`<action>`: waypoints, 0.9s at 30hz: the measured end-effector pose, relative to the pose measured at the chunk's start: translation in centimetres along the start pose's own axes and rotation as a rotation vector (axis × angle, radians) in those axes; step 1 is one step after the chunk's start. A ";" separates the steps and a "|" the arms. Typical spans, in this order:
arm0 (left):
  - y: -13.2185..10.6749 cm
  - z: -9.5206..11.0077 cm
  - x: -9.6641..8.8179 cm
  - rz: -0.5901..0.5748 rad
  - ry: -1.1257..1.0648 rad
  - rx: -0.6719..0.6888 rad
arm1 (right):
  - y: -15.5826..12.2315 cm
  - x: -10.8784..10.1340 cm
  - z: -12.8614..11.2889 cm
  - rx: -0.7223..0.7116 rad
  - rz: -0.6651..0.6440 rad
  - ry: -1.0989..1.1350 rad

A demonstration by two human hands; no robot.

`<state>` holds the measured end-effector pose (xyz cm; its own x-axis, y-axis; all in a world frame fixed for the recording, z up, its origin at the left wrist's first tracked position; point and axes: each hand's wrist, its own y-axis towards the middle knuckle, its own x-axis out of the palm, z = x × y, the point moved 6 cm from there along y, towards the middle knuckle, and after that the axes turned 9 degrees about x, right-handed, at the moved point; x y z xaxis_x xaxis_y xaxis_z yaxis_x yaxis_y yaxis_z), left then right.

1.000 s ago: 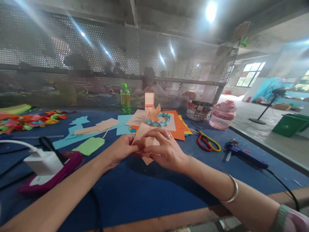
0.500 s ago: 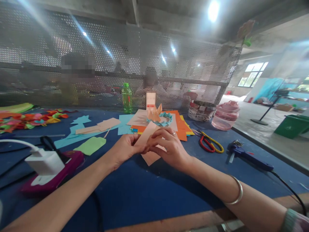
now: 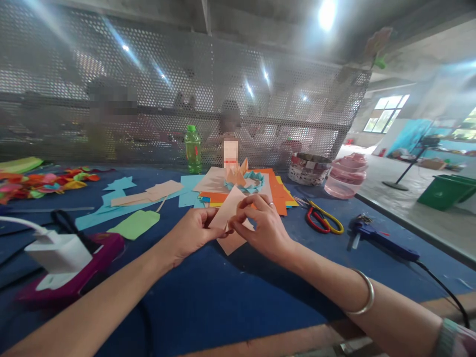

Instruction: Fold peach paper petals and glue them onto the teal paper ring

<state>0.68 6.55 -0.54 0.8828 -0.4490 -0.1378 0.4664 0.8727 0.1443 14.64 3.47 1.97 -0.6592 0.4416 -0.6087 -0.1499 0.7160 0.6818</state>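
Head view: left hand [image 3: 191, 235] and right hand [image 3: 265, 233] each pinch one folded peach paper [image 3: 227, 209] over the middle of the bench [image 3: 223, 302], with one scissors [image 3: 323, 221] and one glue gun [image 3: 375, 243] to the right.

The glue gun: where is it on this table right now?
In the head view, the blue glue gun lies toward the right of the table, just right of the red-and-yellow-handled scissors.

The peach paper [image 3: 226, 210] now sticks up higher between the left hand [image 3: 191, 233] and right hand [image 3: 264, 230].
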 end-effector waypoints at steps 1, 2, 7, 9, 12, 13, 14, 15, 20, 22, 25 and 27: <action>0.0 -0.1 0.0 -0.003 0.001 0.000 | 0.0 0.0 0.0 0.005 0.001 -0.006; 0.0 -0.1 0.0 0.000 0.001 0.000 | 0.0 0.0 0.0 0.010 0.001 -0.011; -0.1 -0.3 0.0 0.015 -0.026 -0.009 | -0.1 0.1 0.1 0.007 0.013 -0.010; -0.2 -0.1 0.1 0.007 -0.045 0.001 | -0.1 0.1 0.1 0.011 0.016 -0.010; -0.3 0.1 0.4 -0.017 -0.066 0.015 | -0.1 0.0 0.1 0.012 0.018 -0.018; -0.3 0.2 0.5 -0.032 -0.067 0.019 | -0.1 0.0 0.1 0.013 0.016 -0.024; -0.3 0.2 0.6 -0.044 -0.065 0.024 | -0.1 0.0 0.1 0.015 0.014 -0.029; -0.3 0.2 0.6 -0.050 -0.060 0.030 | -0.2 0.0 0.1 0.015 0.013 -0.032; -0.1 -0.2 0.1 0.036 -0.031 0.016 | -0.2 -0.1 -0.3 -0.022 0.024 0.000; -0.2 -0.3 0.0 0.075 -0.039 -0.006 | -0.2 -0.2 -0.4 -0.027 0.031 0.006; -0.3 -0.4 -0.1 0.114 -0.054 -0.030 | -0.2 -0.3 -0.5 -0.032 0.051 0.011; -0.4 -0.3 -0.1 0.125 -0.057 -0.039 | -0.2 -0.3 -0.6 -0.038 0.055 0.015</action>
<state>0.36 6.30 -0.90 0.9361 -0.3458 -0.0652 0.3513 0.9288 0.1181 14.46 2.89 2.22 -0.6784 0.4711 -0.5637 -0.1411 0.6695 0.7293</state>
